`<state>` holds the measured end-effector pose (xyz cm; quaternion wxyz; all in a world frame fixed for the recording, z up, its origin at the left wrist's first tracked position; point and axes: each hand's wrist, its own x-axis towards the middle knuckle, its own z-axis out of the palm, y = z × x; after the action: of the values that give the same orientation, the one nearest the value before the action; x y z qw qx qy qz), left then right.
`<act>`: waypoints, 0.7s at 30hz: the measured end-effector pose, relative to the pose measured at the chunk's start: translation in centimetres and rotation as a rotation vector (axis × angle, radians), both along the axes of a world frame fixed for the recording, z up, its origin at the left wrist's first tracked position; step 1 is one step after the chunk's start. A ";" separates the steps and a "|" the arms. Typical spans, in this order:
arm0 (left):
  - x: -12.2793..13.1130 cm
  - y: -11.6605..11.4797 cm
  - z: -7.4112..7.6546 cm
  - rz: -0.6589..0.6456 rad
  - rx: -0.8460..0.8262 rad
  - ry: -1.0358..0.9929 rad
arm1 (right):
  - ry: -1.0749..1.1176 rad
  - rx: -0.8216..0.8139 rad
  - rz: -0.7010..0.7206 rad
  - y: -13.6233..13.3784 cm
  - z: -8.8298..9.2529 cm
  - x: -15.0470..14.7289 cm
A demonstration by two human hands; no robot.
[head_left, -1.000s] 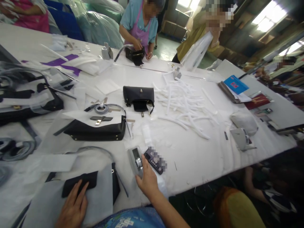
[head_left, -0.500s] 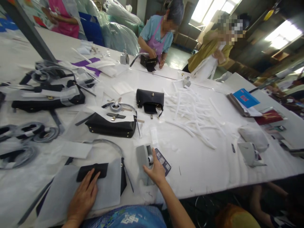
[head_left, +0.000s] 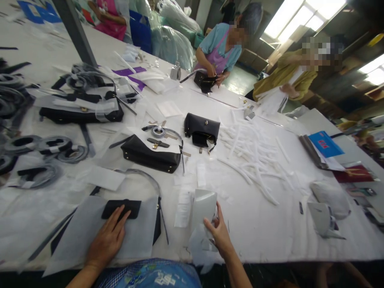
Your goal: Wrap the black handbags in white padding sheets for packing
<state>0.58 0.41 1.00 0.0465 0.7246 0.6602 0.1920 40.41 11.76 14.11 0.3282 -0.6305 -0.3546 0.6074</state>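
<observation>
My left hand (head_left: 105, 239) lies flat with fingers stretched over a black flap (head_left: 136, 209) and a translucent white sheet (head_left: 141, 236). Beneath the sheet, edges of a black handbag (head_left: 157, 229) show, its strap curving up behind. My right hand (head_left: 221, 234) grips a grey tape dispenser (head_left: 204, 206) from its right side, thumb toward me. The dispenser is tilted, and a thin clear or whitish film (head_left: 200, 246) hangs below it. Its tape roll is mostly hidden by the hand and body.
Ahead lie a black bag with a buckle tab (head_left: 150, 156), an open black bag (head_left: 202, 127) and many white tubes (head_left: 255, 156). Wrapped strap coils (head_left: 39, 176) sit left. Another dispenser (head_left: 322, 220) stands right. A co-worker (head_left: 220, 52) handles a small bag across the table.
My right hand has turned and raised the tape dispenser, so its smooth grey side now shows. The dark printed card beside it is out of sight. My left hand stays on the flap.
</observation>
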 end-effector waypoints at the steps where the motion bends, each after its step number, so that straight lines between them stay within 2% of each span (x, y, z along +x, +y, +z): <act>1: 0.0 0.0 0.0 0.001 0.003 0.001 | -0.022 0.002 -0.005 -0.2 -0.1 0.3; 9: -0.1 0.1 0.0 -0.014 0.007 -0.002 | -0.291 0.083 0.072 -1.0 -2.0 1.6; 17: -0.1 0.1 0.1 -0.003 -0.006 -0.006 | -0.872 0.118 0.224 -2.2 -1.9 -1.5; 21: -0.4 -0.2 -0.8 -0.009 -0.013 -0.014 | -1.004 0.168 0.284 -3.5 -2.7 -2.8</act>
<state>0.19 0.20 0.17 0.0568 0.7259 0.6579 0.1925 37.57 8.24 11.37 0.0819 -0.7610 -0.5976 0.2388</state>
